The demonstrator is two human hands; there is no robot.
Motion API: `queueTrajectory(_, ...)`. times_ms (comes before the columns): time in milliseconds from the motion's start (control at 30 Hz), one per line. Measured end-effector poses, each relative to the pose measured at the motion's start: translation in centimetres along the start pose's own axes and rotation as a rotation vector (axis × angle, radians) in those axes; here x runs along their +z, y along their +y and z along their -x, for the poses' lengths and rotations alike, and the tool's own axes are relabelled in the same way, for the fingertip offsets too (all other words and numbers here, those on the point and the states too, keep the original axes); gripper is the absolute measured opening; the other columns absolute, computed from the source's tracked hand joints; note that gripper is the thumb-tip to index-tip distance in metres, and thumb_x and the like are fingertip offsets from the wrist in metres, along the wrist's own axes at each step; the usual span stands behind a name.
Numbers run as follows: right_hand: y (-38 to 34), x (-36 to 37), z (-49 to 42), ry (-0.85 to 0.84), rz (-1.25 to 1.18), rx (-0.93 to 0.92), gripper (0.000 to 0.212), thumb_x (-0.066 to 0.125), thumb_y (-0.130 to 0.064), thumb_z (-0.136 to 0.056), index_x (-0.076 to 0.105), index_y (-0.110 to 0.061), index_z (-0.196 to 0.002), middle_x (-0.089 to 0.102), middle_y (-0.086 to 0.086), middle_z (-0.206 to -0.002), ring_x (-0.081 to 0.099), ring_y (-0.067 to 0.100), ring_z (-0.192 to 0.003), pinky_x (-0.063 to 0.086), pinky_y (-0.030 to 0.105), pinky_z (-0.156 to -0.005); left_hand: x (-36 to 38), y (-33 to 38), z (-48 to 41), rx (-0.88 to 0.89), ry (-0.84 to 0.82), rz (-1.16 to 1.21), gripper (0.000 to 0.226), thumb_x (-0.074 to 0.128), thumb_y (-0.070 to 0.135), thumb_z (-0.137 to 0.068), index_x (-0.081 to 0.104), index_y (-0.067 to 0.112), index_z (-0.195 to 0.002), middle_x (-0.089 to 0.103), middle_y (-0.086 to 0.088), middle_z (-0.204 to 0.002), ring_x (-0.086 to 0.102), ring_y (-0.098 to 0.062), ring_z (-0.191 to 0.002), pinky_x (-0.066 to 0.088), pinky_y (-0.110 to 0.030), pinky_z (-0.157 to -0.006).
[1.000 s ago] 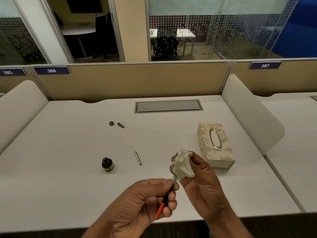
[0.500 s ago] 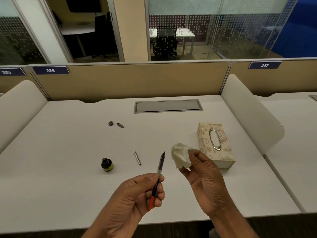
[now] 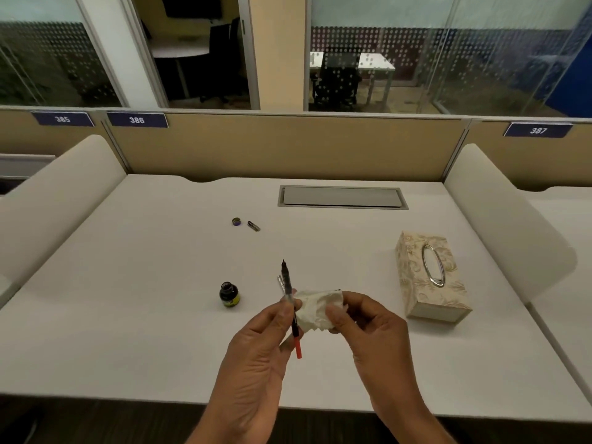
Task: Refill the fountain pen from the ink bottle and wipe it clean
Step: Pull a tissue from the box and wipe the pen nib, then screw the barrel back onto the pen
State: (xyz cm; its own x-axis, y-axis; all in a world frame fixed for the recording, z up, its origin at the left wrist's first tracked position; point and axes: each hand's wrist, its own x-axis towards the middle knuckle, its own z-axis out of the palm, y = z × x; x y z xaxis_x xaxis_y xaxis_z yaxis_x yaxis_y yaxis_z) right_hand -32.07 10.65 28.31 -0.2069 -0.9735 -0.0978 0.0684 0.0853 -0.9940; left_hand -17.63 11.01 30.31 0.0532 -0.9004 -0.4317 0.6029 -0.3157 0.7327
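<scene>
White crumpled tissue [image 3: 315, 310] sits pinched between the thumb and fingers of the right hand [image 3: 368, 328], just right of centre in the frame and touching the pen [image 3: 290, 306]. The left hand [image 3: 256, 354] pinches the pen near its middle, fingers pressed together around the barrel. Its long axis runs almost straight up the frame, nib at the top, orange end at the bottom. The bare nib section lies up and left of the tissue, so the right hand is nearer for the wipe. An open ink bottle [image 3: 229, 294] stands on the desk [image 3: 128, 315] left of the hands.
</scene>
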Motion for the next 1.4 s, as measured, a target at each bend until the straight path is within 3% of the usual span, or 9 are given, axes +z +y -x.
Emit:
queueTrajectory(100,-0.1,1.4,0.6,0.0,0.019,-0.008,0.021,0.076,-0.009,-0.085,0.073,-0.021,-0.102,0.08,-0.005,-0.093,0.076,0.01,-0.089,0.06,0.022,-0.08,-1.1,0.5,0.5,0.087,0.076,-0.15,0.026,0.072,0.022,-0.068,0.083,0.019,-0.091,0.082,-0.004,-0.105,0.078,-0.017,-0.1,0.049,-0.045,-0.107)
queueTrajectory(200,0.0,2.9,1.0,0.009,0.01,-0.001,0.02,0.079,-0.007,-0.081,0.072,-0.016,-0.098,0.08,-0.003,-0.09,0.076,0.012,-0.087,0.06,0.022,-0.078,-2.3,1.0,1.0,0.149,0.08,-0.268,0.02,0.075,0.029,-0.068,0.085,0.035,-0.084,0.076,0.009,-0.123,0.072,-0.002,-0.108,0.043,-0.038,-0.114)
queueTrajectory(333,0.2,4.9,1.5,-0.019,-0.052,0.039,0.014,0.079,-0.006,-0.081,0.074,-0.01,-0.094,0.081,0.005,-0.089,0.077,0.021,-0.087,0.06,0.03,-0.082,-4.6,1.6,0.8,0.131,0.032,-0.201,0.036,0.081,0.039,-0.058,0.085,0.033,-0.093,0.072,0.0,-0.132,0.065,-0.02,-0.126,0.04,-0.046,-0.118)
queueTrajectory(500,0.3,6.6,1.7,-0.104,-0.161,0.128,0.012,0.072,-0.001,-0.085,0.076,-0.002,-0.096,0.08,0.014,-0.093,0.077,0.029,-0.091,0.061,0.029,-0.081,-7.4,2.2,-0.2,0.076,0.023,-0.142,0.027,0.076,0.022,-0.062,0.086,0.018,-0.088,0.078,-0.01,-0.117,0.071,-0.03,-0.115,0.055,-0.04,-0.095)
queueTrajectory(633,0.6,7.5,1.6,-0.13,-0.172,0.168,0.012,0.072,-0.001,-0.085,0.076,0.0,-0.096,0.08,0.016,-0.093,0.077,0.03,-0.091,0.062,0.028,-0.08,-8.8,2.4,-0.5,0.049,0.0,-0.144,0.028,0.075,0.02,-0.063,0.084,0.014,-0.089,0.081,-0.01,-0.109,0.074,-0.028,-0.106,0.062,-0.034,-0.09)
queueTrajectory(900,1.8,7.2,1.1,-0.101,-0.057,0.139,0.003,0.076,0.0,-0.083,0.075,-0.002,-0.086,0.079,0.012,-0.084,0.077,0.027,-0.082,0.062,0.032,-0.078,-7.9,0.3,-0.5,-0.012,0.049,-0.113,0.024,0.072,0.012,-0.063,0.084,0.006,-0.083,0.082,-0.014,-0.091,0.077,-0.022,-0.078,0.065,-0.029,-0.076)
queueTrajectory(1067,3.1,6.1,0.5,-0.115,0.12,0.076,0.008,0.076,-0.008,-0.085,0.076,-0.015,-0.081,0.077,-0.002,-0.077,0.074,0.012,-0.076,0.058,0.019,-0.071,-5.9,-1.3,-0.3,0.009,0.111,-0.166,0.021,0.075,0.018,-0.061,0.086,0.014,-0.078,0.082,-0.016,-0.094,0.076,-0.034,-0.095,0.056,-0.044,-0.095)
queueTrajectory(1200,4.6,5.3,-0.2,-0.148,0.239,0.018,0.012,0.074,-0.018,-0.088,0.074,-0.024,-0.078,0.074,-0.011,-0.077,0.069,0.006,-0.077,0.055,0.014,-0.069,-4.9,-2.6,-0.9,0.016,0.17,-0.18,0.016,0.075,0.017,-0.061,0.085,0.015,-0.074,0.082,-0.013,-0.092,0.08,-0.023,-0.081,0.06,-0.042,-0.091)
queueTrajectory(1400,6.8,5.2,-2.1,-0.283,0.391,-0.004,0.009,0.069,-0.031,-0.093,0.074,-0.037,-0.089,0.072,-0.023,-0.09,0.065,-0.001,-0.091,0.052,0.012,-0.073,-5.7,-3.0,-2.8,-0.032,0.234,-0.091,0.018,0.073,0.014,-0.066,0.085,0.008,-0.079,0.081,-0.018,-0.102,0.074,-0.036,-0.102,0.063,-0.039,-0.086)
